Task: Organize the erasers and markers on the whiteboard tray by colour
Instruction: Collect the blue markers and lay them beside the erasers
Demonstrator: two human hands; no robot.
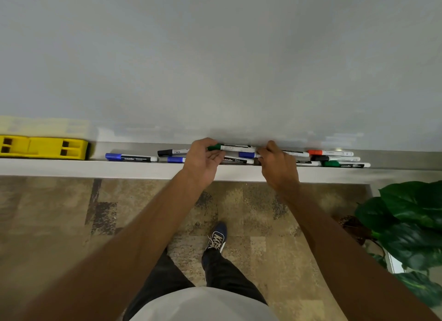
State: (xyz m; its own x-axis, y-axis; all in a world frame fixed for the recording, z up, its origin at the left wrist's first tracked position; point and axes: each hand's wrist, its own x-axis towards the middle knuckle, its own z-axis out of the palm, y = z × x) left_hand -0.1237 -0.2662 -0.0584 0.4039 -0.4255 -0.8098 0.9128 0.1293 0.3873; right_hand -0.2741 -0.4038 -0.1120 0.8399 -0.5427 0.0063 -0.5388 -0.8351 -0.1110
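Observation:
Several markers lie along the whiteboard tray (71,167). My left hand (203,160) grips a green-capped marker (235,147) at its cap end, lifted just above the others. My right hand (275,162) pinches a blue-capped marker (247,155) in the middle pile. A blue marker (130,157) lies alone to the left, with a black-capped marker (172,152) and another blue one (176,159) beside my left hand. At the right lie a red marker (330,153), a black marker (336,158) and a green marker (345,164). Two yellow erasers (44,147) sit at the far left.
The whiteboard (215,57) rises directly behind the tray. A leafy green plant (411,225) stands on the floor at the right. My shoe (216,238) is on the patterned carpet below the tray.

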